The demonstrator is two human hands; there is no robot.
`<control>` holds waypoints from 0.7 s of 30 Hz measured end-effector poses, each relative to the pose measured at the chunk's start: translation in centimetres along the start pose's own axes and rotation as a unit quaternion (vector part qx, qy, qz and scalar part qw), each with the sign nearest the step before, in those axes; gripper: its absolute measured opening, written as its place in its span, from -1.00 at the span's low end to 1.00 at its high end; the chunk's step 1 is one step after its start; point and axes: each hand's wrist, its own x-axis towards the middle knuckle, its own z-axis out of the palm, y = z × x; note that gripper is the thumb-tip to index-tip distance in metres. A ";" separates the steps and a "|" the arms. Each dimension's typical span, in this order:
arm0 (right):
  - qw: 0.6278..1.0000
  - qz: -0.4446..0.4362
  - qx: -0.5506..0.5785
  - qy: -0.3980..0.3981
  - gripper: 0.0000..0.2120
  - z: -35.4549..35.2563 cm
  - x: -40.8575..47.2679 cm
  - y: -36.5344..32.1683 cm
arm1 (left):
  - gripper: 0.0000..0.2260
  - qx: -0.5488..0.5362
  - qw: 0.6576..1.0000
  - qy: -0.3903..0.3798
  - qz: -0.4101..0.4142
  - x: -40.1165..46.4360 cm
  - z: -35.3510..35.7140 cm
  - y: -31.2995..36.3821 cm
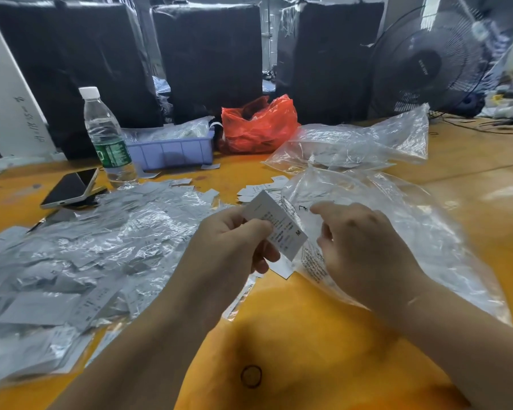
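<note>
My left hand (234, 244) pinches a white printed label (276, 229) between thumb and fingers, a little above the orange table (308, 335). My right hand (365, 250) is just right of the label, fingers curled, over a clear plastic bag (412, 226) with black print. Whether the right hand grips the bag's edge is hidden by the hand itself. Several more white labels (261, 189) lie loose on the table behind my hands.
A heap of bagged labels (80, 255) covers the table's left. Behind stand a water bottle (107, 137), a phone (71, 187), a purple tray (172, 152), a red bag (258, 125), another clear bag (362, 143), black bundles and a fan (433, 60).
</note>
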 end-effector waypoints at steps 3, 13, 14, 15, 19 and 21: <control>1.000 -0.005 -0.001 0.009 -0.83 0.2 0.2 0.2 | -0.83 -0.009 1.000 0.000 -0.007 0.2 -0.4 0.4; 0.984 -0.033 0.116 0.134 -0.79 0.3 -0.1 1.0 | -0.80 0.004 1.000 0.005 -0.024 0.4 -0.8 0.6; 0.978 -0.042 0.138 0.153 -0.83 0.2 -0.2 0.8 | -0.77 0.004 1.000 0.007 -0.023 0.4 -0.8 0.7; 0.971 -0.043 0.169 0.166 -0.87 0.1 -0.1 0.7 | -0.75 0.003 1.000 0.011 -0.024 0.4 -0.9 0.7; 0.947 0.001 0.280 0.155 -0.89 -0.2 0.2 0.5 | -0.72 0.020 0.999 0.023 -0.016 0.4 -1.4 0.8; 0.936 0.040 0.324 0.131 -0.85 -0.3 0.4 0.5 | -0.72 0.032 0.999 0.026 -0.012 0.3 -1.7 0.8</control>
